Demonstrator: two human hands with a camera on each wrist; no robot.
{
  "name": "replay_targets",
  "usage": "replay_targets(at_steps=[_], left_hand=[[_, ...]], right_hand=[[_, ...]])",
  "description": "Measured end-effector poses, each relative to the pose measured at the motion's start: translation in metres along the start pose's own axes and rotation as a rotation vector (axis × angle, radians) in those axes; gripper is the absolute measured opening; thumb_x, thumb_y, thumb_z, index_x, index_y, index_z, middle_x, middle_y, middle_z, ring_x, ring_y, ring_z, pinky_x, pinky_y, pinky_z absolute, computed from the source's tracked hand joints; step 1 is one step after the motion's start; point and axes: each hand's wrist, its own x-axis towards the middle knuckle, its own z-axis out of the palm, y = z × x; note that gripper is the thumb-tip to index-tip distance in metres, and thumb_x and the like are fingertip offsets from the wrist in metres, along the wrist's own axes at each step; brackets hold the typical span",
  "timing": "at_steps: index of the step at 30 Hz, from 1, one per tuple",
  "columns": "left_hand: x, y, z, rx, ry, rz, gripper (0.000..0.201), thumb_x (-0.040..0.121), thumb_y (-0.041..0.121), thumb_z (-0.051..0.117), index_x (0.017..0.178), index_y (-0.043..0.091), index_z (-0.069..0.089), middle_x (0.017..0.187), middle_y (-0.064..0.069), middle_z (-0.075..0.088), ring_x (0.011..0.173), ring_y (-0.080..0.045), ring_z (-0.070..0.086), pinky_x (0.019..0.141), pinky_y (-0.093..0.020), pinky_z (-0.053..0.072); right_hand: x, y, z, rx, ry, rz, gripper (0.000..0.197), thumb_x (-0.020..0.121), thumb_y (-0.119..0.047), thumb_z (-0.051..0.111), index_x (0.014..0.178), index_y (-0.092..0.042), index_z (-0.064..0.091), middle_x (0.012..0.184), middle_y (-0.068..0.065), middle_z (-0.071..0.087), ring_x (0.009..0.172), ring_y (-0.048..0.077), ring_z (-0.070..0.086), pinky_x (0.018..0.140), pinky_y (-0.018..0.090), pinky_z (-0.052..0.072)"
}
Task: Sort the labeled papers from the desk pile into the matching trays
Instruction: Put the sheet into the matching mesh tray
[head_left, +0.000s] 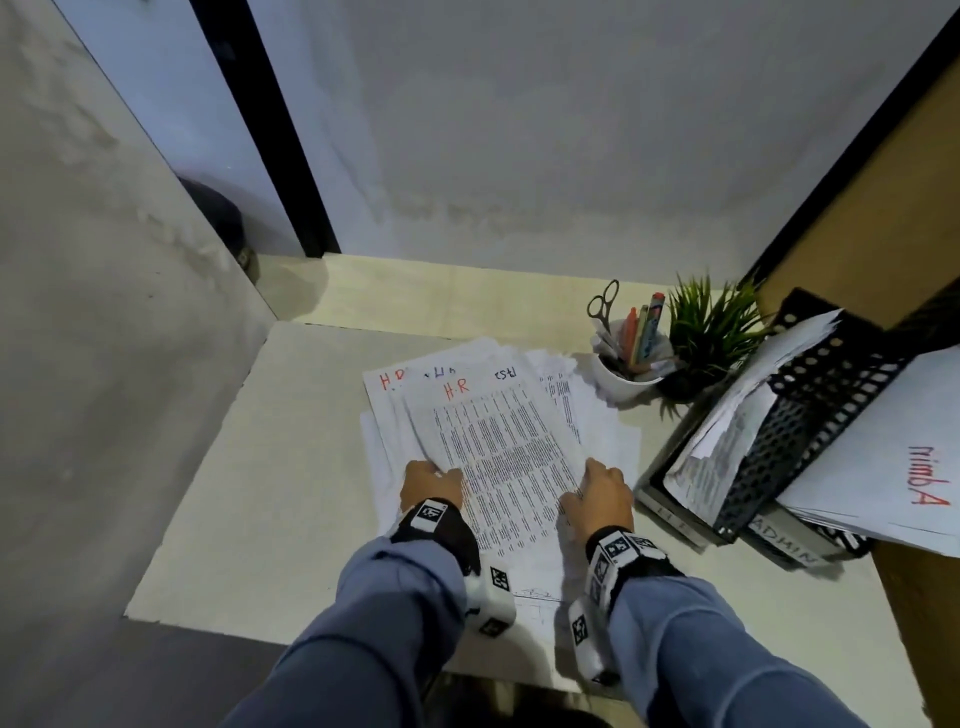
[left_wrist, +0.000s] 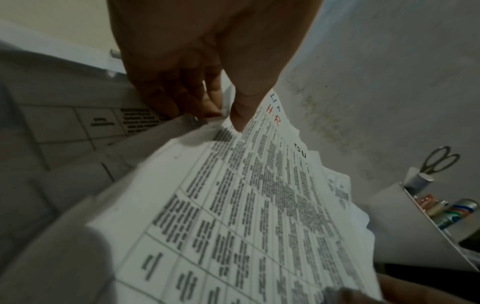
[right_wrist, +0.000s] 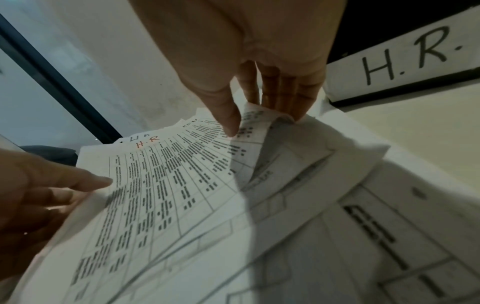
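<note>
A loose pile of printed papers (head_left: 602, 415) lies on the desk. The top sheet (head_left: 509, 457) is a dense table marked "H.R" in red. My left hand (head_left: 431, 480) pinches its left edge, thumb on top and fingers underneath (left_wrist: 226, 117). At the sheet's right edge my right hand (head_left: 597, 488) does the same: the thumb (right_wrist: 231, 125) presses on top while the fingers curl the edge up. Held from both sides, the sheet (right_wrist: 161, 185) bows a little above the pile. Stacked black mesh trays (head_left: 810, 415) stand to the right, one with an "H.R." label (right_wrist: 405, 63).
A sheet marked "Admin" in red (head_left: 893, 467) lies on the upper tray, above an "ADMIN" label (head_left: 784, 540). A white cup with pens and scissors (head_left: 631, 374) and a small plant (head_left: 711, 332) stand behind the pile. A wall is to the left, and bare desk (head_left: 260, 493) lies left of the papers.
</note>
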Motion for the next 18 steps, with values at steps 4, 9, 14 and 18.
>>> replay_targets(at_steps=[4,9,14,18], left_hand=[[0.006,-0.009,-0.004,0.011,0.048,0.234,0.021,0.089,0.013,0.059,0.108,0.006,0.056,0.092,-0.008,0.059,0.083,-0.027,0.056,0.07,-0.026,0.039],[0.007,-0.017,-0.011,-0.119,0.009,0.454,0.028,0.087,0.0,0.052,0.076,0.02,0.069,0.094,-0.003,0.06,0.081,-0.021,0.057,0.069,-0.022,0.04],[0.023,-0.026,-0.017,-0.313,-0.19,0.317,0.05,0.079,-0.017,0.037,0.051,0.019,0.058,0.092,-0.003,0.072,0.09,-0.025,0.065,0.082,-0.035,0.052],[0.024,-0.027,-0.022,-0.366,-0.313,0.29,0.045,0.077,-0.025,0.04,0.054,0.01,0.054,0.082,-0.01,0.071,0.082,-0.027,0.065,0.068,-0.031,0.055]], right_hand=[[0.002,-0.001,-0.004,0.13,0.057,0.03,0.018,0.084,0.0,0.056,0.1,-0.006,0.057,0.094,0.014,0.065,0.084,0.031,0.062,0.069,0.032,0.051],[0.001,-0.002,-0.004,0.136,0.028,0.026,0.022,0.079,0.005,0.05,0.096,-0.008,0.057,0.088,0.014,0.067,0.078,0.031,0.062,0.07,0.038,0.056],[0.003,-0.003,-0.005,0.371,0.03,-0.006,0.061,0.075,0.0,0.065,0.132,-0.01,0.046,0.123,0.012,0.058,0.11,0.028,0.057,0.093,0.034,0.049],[0.001,-0.014,-0.013,0.875,0.017,0.112,0.043,0.071,0.017,0.061,0.106,-0.008,0.057,0.091,0.019,0.065,0.075,0.028,0.06,0.058,0.023,0.051]])
